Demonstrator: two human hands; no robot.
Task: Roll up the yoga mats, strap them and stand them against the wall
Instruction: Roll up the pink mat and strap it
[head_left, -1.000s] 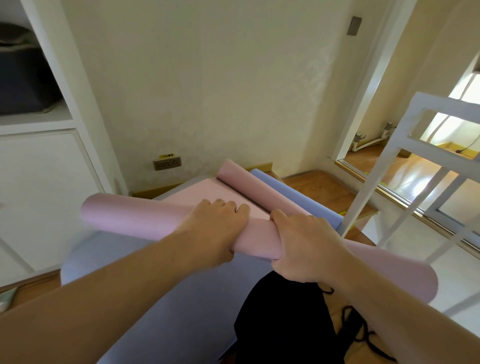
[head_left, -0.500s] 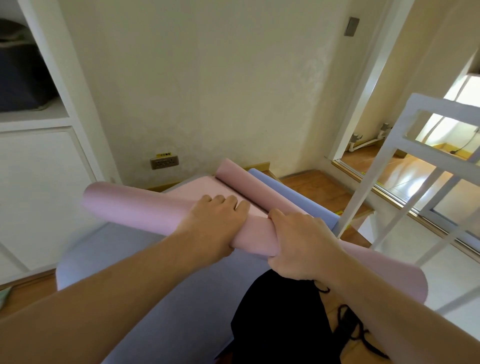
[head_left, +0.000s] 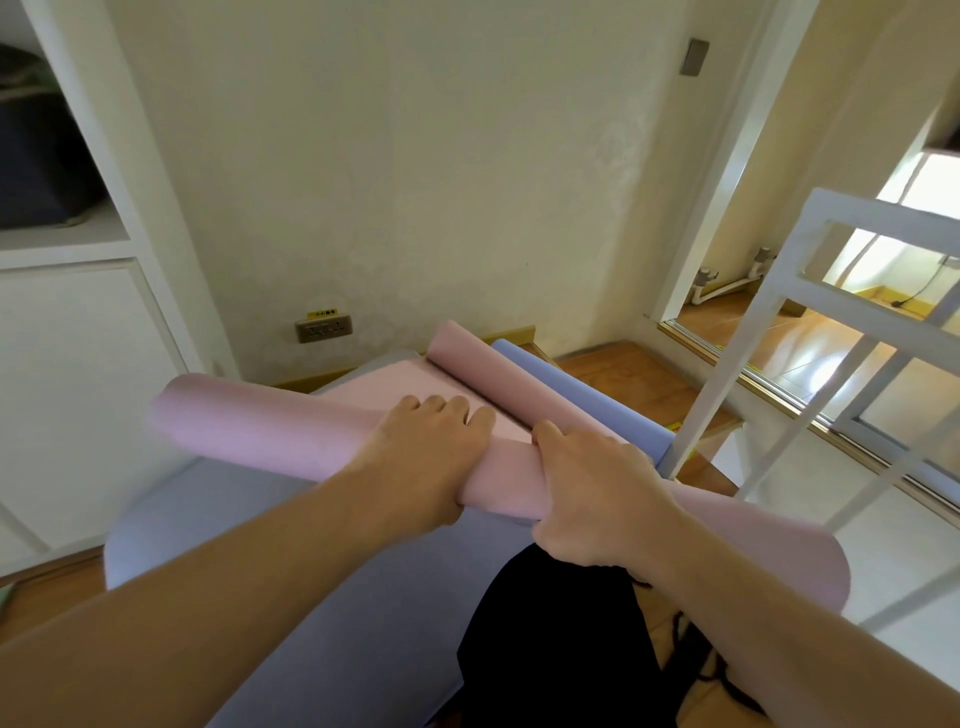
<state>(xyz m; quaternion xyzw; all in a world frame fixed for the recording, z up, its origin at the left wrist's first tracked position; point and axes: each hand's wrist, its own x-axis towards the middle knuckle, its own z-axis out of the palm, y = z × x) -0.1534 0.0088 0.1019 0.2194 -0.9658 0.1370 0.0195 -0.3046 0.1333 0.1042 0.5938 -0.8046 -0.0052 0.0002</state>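
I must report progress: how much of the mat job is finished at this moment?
Done: nothing is strapped or standing at the wall yet. In hand: the left hand and right hand grip the pink roll, with pink mat still flat ahead. Left: finish rolling it, roll the purple mat, strap and stand both.

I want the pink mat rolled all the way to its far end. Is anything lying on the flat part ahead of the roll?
Nothing visible lies there. Both hands, left hand and right hand, grip the pink roll; the flat pink stretch ahead is bare up to its curled far end by the wall.
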